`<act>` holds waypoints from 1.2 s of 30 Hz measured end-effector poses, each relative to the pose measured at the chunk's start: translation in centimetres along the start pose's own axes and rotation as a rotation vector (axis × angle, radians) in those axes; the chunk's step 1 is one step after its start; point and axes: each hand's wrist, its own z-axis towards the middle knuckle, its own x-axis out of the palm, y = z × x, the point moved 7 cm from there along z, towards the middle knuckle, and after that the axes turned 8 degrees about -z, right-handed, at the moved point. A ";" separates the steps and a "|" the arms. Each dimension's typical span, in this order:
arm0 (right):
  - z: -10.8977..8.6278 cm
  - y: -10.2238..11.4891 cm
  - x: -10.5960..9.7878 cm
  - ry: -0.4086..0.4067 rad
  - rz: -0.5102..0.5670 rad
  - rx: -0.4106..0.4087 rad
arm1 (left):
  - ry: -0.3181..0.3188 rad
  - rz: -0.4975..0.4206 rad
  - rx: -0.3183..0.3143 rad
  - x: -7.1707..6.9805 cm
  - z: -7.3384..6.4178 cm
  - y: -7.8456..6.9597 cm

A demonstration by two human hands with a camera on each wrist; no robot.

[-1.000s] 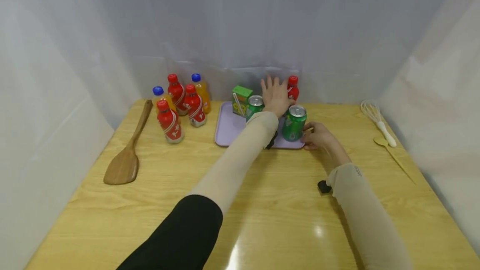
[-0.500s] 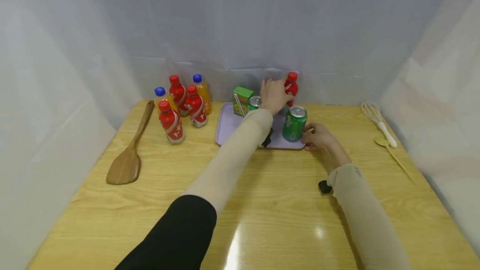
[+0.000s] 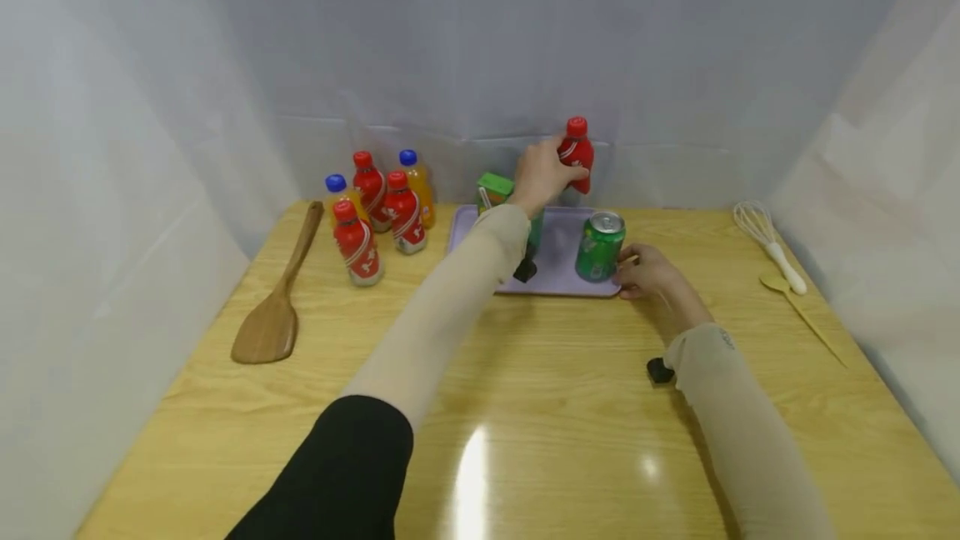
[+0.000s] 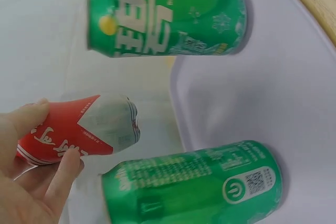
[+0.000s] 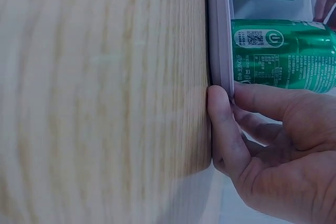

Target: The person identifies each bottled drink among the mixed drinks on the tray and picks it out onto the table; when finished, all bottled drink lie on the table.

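Note:
My left hand (image 3: 538, 176) grips a small red-capped cola bottle (image 3: 577, 150), raised above the far edge of the purple tray (image 3: 558, 244). In the left wrist view, thumb and fingers close round the red label of the bottle (image 4: 79, 129), its clear base hanging free. Two green soda cans stand on the tray: one can (image 3: 598, 250) at the right, the other can (image 3: 536, 233) partly behind my left wrist. A green juice box (image 3: 495, 184) with a straw is half hidden there too. My right hand (image 5: 283, 150) pinches the tray's rim beside the right can.
Left of the tray stand several bottles: red-labelled cola bottles (image 3: 406, 219) and orange drinks with blue caps (image 3: 420, 188). A wooden spatula (image 3: 272, 319) lies at the left. At the right lie a whisk (image 3: 776, 252) and a yellow spoon (image 3: 798, 307). White sheeting hangs behind the table.
My left hand, spread beside the cola bottle earlier, has closed round it and lifted it off its place behind the right can. The right hand stays at the tray's corner.

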 end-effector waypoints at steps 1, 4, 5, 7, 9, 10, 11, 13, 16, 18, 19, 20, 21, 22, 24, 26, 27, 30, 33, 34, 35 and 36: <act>0.0 -0.1 -0.1 0.000 -0.001 0.002 | -0.002 -0.013 -0.003 -0.1 0.0 -0.2; 0.1 -0.5 -0.5 0.000 -0.004 0.009 | -0.004 -0.064 -0.008 -0.5 0.0 -0.7; 0.1 -0.6 -0.6 -0.002 -0.005 0.012 | -0.006 -0.081 -0.007 -0.7 0.0 -0.8; 0.2 -0.7 -0.8 -0.006 -0.002 0.017 | -0.009 -0.128 -0.007 -0.9 0.0 -1.0; 0.3 -0.9 -0.9 -0.008 -0.007 0.017 | -0.012 -0.192 -0.003 -1.2 -0.1 -1.2; 0.4 -0.9 -1.0 -0.009 -0.011 0.015 | -0.012 -0.234 -0.001 -1.3 -0.1 -1.3; 0.4 -0.9 -1.0 -0.010 -0.015 0.014 | -0.010 -0.280 -0.005 -1.4 -0.2 -1.4; 0.5 -0.9 -1.1 -0.013 -0.021 0.011 | -0.010 -0.365 -0.009 -1.6 -0.2 -1.6; 0.6 -0.7 -1.2 -0.011 -0.026 0.003 | -0.013 -0.460 -0.029 -2.0 -0.4 -1.7; 0.7 -0.6 -1.2 -0.009 -0.026 0.004 | -0.020 -0.480 -0.035 -2.3 -0.4 -1.9; 0.7 -0.6 -1.2 -0.009 -0.027 0.004 | -0.027 -0.485 -0.039 -2.4 -0.5 -2.0; 0.8 -0.5 -1.1 -0.008 -0.028 0.002 | -0.033 -0.490 -0.040 -2.6 -0.5 -2.2; 0.8 -0.5 -1.1 -0.005 -0.026 0.001 | -0.039 -0.498 -0.036 -2.7 -0.6 -2.3; 0.8 -0.5 -1.1 -0.004 -0.026 0.000 | -0.047 -0.500 -0.032 -2.9 -0.7 -2.5; 0.9 -0.4 -1.0 -0.001 -0.025 -0.001 | -0.058 -0.522 -0.024 -3.2 -1.0 -2.8; 0.9 -0.4 -1.0 0.004 -0.020 -0.007 | -0.063 -0.558 -0.012 -3.6 -1.3 -3.1; 0.9 -0.4 -1.1 0.005 -0.018 -0.008 | -0.065 -0.577 -0.004 -3.8 -1.5 -3.3; 0.9 -0.3 -1.3 0.006 -0.015 -0.011 | -0.073 -0.633 0.033 -4.5 -2.0 -3.9; 0.9 -0.2 -1.5 0.005 -0.015 -0.011 | -0.086 -0.686 0.059 -5.3 -2.5 -4.3; 0.8 -0.1 -1.5 0.004 -0.016 -0.009 | -0.091 -0.699 0.064 -5.6 -2.7 -4.4; 0.7 -0.1 -1.6 0.004 -0.018 -0.008 | -0.096 -0.708 0.064 -5.9 -2.9 -4.4; 0.7 -0.1 -1.7 0.004 -0.021 -0.006 | -0.100 -0.713 0.066 -6.1 -3.1 -4.4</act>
